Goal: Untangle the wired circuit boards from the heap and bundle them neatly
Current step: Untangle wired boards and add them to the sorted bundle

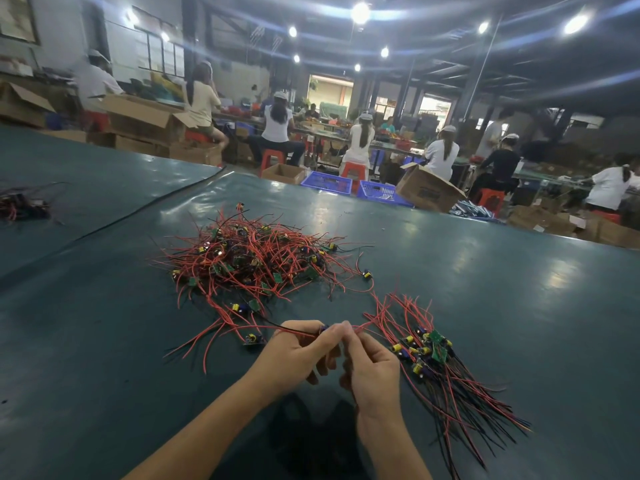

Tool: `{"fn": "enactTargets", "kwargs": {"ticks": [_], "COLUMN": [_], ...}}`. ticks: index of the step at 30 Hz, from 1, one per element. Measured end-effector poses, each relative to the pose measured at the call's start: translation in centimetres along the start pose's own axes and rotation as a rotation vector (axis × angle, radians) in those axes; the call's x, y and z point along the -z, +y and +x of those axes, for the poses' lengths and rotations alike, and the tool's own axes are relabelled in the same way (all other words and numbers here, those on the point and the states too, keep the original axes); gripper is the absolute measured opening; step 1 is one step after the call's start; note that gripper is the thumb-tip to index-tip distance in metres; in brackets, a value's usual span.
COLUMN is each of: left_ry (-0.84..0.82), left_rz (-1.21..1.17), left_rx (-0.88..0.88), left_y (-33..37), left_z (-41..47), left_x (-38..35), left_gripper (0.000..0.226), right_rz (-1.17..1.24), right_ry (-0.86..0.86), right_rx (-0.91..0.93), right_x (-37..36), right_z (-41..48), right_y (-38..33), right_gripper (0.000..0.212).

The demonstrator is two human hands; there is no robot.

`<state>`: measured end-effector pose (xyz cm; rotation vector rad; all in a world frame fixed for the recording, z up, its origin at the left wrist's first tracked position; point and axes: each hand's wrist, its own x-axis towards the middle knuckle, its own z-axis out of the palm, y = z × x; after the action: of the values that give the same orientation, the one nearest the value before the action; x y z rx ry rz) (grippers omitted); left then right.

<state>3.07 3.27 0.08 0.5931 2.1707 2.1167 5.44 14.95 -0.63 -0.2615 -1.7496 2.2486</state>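
My left hand (pixel 294 355) and right hand (pixel 372 368) pinch one wired board (pixel 323 329) in narrow fingers (pixel 335 333), I judge to free its leads. The heap (pixel 249 258) lies beyond the fingers, the combed bundle (pixel 433 348) just right, on the table (pixel 104 341).

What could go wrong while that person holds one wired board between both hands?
The wired board pinched by the left hand and right hand has red wires trailing toward the heap; tugging may drag neighbours along or strain a joint. Its other wires run among the sorted bundle and could snag it.
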Motion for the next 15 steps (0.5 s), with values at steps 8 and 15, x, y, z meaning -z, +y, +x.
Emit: {"fn": "enactTargets", "kwargs": {"ticks": [8, 15], "left_ry": [-0.054, -0.101], "left_rz": [0.021, 0.049], "left_rx": [-0.006, -0.035], "left_y": [0.8, 0.7], "left_z": [-0.2, -0.4], "left_x": [0.2, 0.3], "left_gripper": [0.038, 0.039], "right_rz": [0.151, 0.259], "right_ry": [0.312, 0.438], "right_rx": [0.014, 0.052], "right_x": [2.4, 4.2], "right_z": [1.5, 2.4], "right_y": [-1.6, -1.7], "right_gripper": [0.015, 0.008]}}
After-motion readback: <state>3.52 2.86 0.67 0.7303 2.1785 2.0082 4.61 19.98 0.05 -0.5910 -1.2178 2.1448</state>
